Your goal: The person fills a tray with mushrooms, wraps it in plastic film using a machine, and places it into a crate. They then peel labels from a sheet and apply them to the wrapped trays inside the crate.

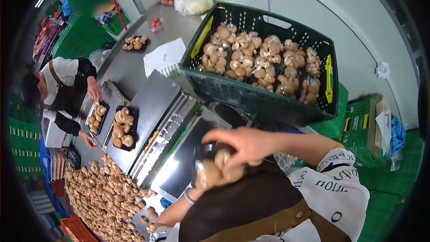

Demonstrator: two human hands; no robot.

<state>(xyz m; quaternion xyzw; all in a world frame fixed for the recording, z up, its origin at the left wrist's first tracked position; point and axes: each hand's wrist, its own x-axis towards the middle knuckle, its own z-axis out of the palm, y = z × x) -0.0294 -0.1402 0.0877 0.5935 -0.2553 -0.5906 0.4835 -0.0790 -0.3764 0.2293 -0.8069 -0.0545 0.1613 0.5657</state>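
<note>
A black tray of brown mushrooms (209, 175), blurred and with a film-like shine, is held close in front of my apron. My right hand (242, 145) reaches over it from above, thumb and fingers spread around its edge and mushrooms. My left hand (195, 193) comes up from below at the tray's near end; its fingers are hidden behind the tray. Just beyond lies the wrapping machine (168, 130), with a roll of clear film and a dark flat plate. Another filled mushroom tray (123, 127) rests on its metal top.
A dark green crate (264, 92) of wrapped mushroom packs stands at the back. Loose mushrooms (105, 197) are heaped at lower left. Across the table a co-worker (67, 85) handles a mushroom tray (96, 117). White paper (163, 56) and a tomato punnet (156, 24) lie farther back.
</note>
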